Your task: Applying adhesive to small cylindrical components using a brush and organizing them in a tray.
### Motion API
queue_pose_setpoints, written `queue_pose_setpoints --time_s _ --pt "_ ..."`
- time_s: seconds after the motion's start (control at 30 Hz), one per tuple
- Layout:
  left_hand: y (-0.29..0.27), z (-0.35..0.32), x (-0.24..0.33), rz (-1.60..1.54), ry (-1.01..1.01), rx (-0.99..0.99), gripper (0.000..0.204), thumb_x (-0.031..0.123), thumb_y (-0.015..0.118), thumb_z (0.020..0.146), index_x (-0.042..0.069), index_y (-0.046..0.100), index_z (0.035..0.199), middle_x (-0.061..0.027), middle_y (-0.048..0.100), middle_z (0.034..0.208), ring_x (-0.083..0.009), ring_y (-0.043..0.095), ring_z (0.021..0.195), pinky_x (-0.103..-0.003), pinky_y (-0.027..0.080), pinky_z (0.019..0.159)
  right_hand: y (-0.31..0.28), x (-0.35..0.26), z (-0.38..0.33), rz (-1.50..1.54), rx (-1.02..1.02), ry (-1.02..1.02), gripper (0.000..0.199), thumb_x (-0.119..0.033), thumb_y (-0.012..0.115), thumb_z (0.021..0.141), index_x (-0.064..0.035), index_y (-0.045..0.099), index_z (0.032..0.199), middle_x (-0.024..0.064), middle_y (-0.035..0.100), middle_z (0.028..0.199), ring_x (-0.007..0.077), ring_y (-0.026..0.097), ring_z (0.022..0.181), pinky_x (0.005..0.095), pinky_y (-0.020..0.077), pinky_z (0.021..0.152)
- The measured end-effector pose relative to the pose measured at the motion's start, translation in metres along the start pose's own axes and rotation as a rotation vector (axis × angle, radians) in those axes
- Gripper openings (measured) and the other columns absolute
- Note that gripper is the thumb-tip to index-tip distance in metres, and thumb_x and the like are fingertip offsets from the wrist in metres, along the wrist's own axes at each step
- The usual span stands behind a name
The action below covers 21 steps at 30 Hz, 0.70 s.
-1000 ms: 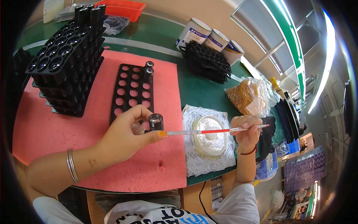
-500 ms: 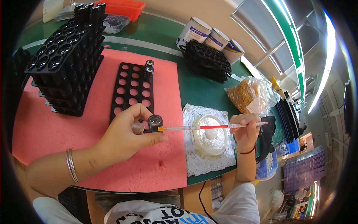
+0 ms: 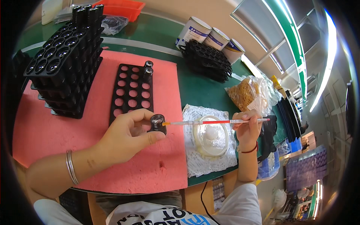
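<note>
Between the thumb and fingers of my left hand (image 3: 125, 135) is a small black cylinder (image 3: 158, 126) with a glossy, lens-like end. My right hand (image 3: 247, 130) pinches a slim stick (image 3: 215, 122) with a clear and red shaft, level across the middle. Its orange tip touches or nearly touches the cylinder's upper rim; I cannot tell which. Behind my left hand lies a black holed tray (image 3: 126, 89), its near end hidden by the hand. Two similar cylinders (image 3: 148, 74) stand at its far right corner. Beneath the stick, a round whitish dish (image 3: 205, 145) rests on printed paper (image 3: 191, 165).
A pink foam mat (image 3: 165, 97) covers the table's left part. Stacked black trays (image 3: 71, 86) with glossy cylinders rise at the left. Behind are an orange-red bin (image 3: 125, 9), several cans (image 3: 195, 30) and piled black trays (image 3: 206, 60). A bag of tan strands (image 3: 245, 95) lies right.
The cylinder has turned in my left fingers, showing more of its side. My right hand and the stick's tip have shifted slightly upward in the picture.
</note>
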<state>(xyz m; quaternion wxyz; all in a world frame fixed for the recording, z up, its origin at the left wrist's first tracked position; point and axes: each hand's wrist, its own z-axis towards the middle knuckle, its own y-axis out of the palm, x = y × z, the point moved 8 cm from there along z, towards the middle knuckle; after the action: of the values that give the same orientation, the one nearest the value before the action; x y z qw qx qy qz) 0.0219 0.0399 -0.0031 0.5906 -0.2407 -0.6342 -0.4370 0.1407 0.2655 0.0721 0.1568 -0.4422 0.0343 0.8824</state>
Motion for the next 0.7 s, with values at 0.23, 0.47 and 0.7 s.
queue_pose_setpoints --time_s 0.23,0.47,0.7 --pt "0.004 -0.003 0.002 0.052 -0.036 -0.018 0.031 0.003 0.055 0.082 0.001 0.049 0.112 -0.0043 0.057 0.103 -0.0062 0.052 0.085 -0.019 0.042 0.073 -0.007 0.003 -0.001 -0.012 0.012 0.020 0.029 -0.029 0.044 0.090 -0.0030 0.053 0.079 0.0103 0.055 0.061 0.0157 0.048 0.050 0.0236 0.0381 0.044" --pt "0.004 -0.002 0.002 0.055 -0.056 -0.030 0.028 0.003 0.056 0.081 -0.001 0.050 0.108 -0.0029 0.056 0.098 -0.0066 0.051 0.088 -0.020 0.041 0.076 -0.018 -0.004 0.002 0.078 0.162 -0.046 0.029 -0.024 0.050 0.087 0.0010 0.056 0.075 0.0125 0.056 0.059 0.0194 0.054 0.053 0.0266 0.0439 0.046" --pt "0.005 -0.007 0.001 0.215 -0.092 -0.047 0.024 0.011 0.070 0.072 0.003 0.057 0.090 0.0034 0.056 0.081 -0.0018 0.046 0.064 -0.019 0.038 0.054 -0.029 -0.003 0.001 0.098 0.267 -0.042 0.026 -0.021 0.050 0.087 0.0009 0.055 0.075 0.0131 0.055 0.059 0.0187 0.053 0.053 0.0249 0.0429 0.044"
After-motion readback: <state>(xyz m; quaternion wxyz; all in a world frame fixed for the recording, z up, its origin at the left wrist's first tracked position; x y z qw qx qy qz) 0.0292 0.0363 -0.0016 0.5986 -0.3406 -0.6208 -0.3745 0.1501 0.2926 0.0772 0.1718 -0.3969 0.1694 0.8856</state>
